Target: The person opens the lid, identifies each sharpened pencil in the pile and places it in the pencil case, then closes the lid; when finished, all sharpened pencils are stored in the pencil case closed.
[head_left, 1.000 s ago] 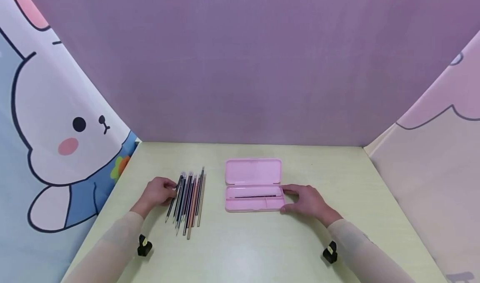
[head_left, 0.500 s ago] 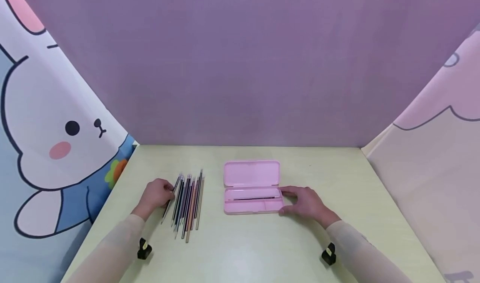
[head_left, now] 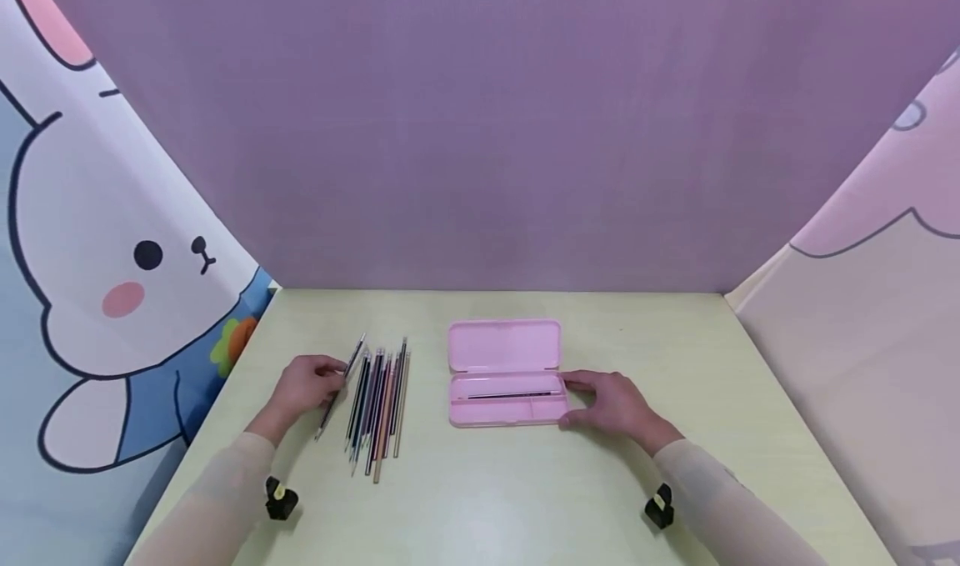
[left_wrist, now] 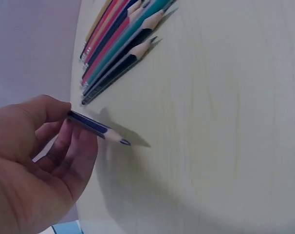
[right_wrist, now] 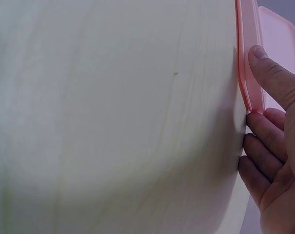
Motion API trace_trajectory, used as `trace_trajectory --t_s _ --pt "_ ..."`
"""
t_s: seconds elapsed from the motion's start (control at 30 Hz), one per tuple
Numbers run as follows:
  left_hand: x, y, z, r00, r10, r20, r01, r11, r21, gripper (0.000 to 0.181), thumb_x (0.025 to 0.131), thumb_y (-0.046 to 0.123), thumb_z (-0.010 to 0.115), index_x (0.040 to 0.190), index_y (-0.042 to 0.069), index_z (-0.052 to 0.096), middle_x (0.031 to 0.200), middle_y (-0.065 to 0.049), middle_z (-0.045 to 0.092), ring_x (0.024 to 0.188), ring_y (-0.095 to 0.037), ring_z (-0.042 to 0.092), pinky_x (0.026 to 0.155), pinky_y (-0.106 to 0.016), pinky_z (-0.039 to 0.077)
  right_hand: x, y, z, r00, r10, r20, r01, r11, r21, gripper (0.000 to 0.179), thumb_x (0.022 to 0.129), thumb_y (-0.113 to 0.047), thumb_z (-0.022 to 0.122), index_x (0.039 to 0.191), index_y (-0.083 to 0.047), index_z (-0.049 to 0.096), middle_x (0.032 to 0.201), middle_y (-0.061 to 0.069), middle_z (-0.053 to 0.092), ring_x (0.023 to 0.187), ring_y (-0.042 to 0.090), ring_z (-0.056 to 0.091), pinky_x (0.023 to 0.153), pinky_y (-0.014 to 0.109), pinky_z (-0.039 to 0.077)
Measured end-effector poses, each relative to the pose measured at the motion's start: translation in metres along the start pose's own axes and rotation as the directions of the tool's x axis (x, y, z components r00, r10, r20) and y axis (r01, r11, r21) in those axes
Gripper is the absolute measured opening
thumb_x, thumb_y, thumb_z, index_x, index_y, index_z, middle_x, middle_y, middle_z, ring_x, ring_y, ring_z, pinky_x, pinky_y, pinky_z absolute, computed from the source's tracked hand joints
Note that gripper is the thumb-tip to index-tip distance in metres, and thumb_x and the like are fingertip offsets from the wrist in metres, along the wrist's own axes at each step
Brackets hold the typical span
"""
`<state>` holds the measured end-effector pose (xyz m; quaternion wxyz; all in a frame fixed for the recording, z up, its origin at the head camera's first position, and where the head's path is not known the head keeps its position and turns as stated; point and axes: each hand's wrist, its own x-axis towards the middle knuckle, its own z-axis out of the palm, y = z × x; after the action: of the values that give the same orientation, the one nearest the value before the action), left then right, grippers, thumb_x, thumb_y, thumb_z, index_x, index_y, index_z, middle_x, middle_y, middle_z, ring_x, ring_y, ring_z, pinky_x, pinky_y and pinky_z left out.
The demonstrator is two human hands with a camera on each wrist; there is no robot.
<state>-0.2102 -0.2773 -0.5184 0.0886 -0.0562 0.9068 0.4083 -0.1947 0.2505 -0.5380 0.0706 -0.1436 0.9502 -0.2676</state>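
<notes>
- watched by me from a remote seat, a person's left hand (head_left: pixel 303 383) pinches a dark blue wooden pencil with a sharpened tip (left_wrist: pixel 94 125) between thumb and fingers; its shadow falls apart from it, so i judge it is off the pale wood-grain surface (head_left: pixel 480 499).
- the person's right hand (head_left: pixel 611 401) grips the right end of an open pink plastic pencil case (head_left: pixel 504 345), thumb at the front corner, forefinger at the back one; a slim dark pencil (head_left: pixel 508 396) lies lengthwise in its long rear compartment.
- just right of the held pencil, a loose bundle of multicoloured wooden pencils (head_left: pixel 386 408) fans out on the surface, several touching or overlapping.
- my worry: the held pencil slants, so a low pass rightward could clip the bundle and roll pencils apart; a weak pinch might let it swivel.
- at the case, a tip catching the rim or divider could tilt the pencil, and a hard push from the right hand could skid the light-looking case.
- for room, i see a bare strip between bundle and case, a wide stretch in front, and a purple back panel (head_left: pixel 480 132) beyond the far edge, well apart from both hands.
</notes>
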Motion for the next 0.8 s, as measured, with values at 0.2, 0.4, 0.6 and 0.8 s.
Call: trace_trajectory --t_s 0.2,0.4,0.6,0.8 --pt "0.0 0.018 0.002 0.989 0.14 -0.038 -0.137 0.989 0.061 0.027 0.095 0.011 0.065 0.119 0.002 0.072 0.102 -0.013 0.072 0.083 -0.021 0.064 0.065 -0.032 0.055 -0.001 0.002 0.0 1.0 0.006 0.012 -0.006 1.0 -0.008 0.08 0.069 -0.055 0.091 0.14 -0.029 0.064 0.131 -0.005 0.071 0.133 0.032 0.059 0.118 0.063 0.031" --pt "0.001 0.058 0.015 0.965 0.26 0.031 -0.262 0.964 0.052 0.023 0.096 0.009 0.065 0.116 0.005 0.075 0.1 -0.01 0.073 0.088 -0.022 0.064 0.072 -0.034 0.054 -0.002 0.002 0.0 1.0 0.017 0.015 -0.017 1.0 -0.001 0.08 0.067 -0.056 0.091 0.139 -0.031 0.065 0.13 -0.007 0.071 0.134 0.031 0.058 0.118 0.062 0.032" --pt "0.008 0.098 0.04 0.926 0.349 0.144 -0.358 0.932 0.046 0.02 0.095 0.009 0.068 0.113 0.009 0.078 0.098 -0.006 0.073 0.083 -0.017 0.063 0.069 -0.032 0.053 -0.002 0.001 -0.001 1.0 0.006 0.012 -0.006 1.0 0.001 0.08 0.068 -0.055 0.091 0.139 -0.03 0.064 0.129 -0.008 0.072 0.134 0.03 0.059 0.119 0.061 0.031" --pt "0.018 0.134 0.063 0.866 0.415 0.279 -0.433 0.901 0.006 0.021 0.096 0.008 0.07 0.115 0.006 0.078 0.102 -0.005 0.075 0.086 -0.015 0.065 0.074 -0.031 0.055 0.0 0.0 -0.002 1.0 -0.007 0.01 0.007 1.0 0.005 0.081 0.068 -0.055 0.091 0.139 -0.029 0.064 0.128 -0.007 0.072 0.133 0.031 0.059 0.119 0.062 0.031"
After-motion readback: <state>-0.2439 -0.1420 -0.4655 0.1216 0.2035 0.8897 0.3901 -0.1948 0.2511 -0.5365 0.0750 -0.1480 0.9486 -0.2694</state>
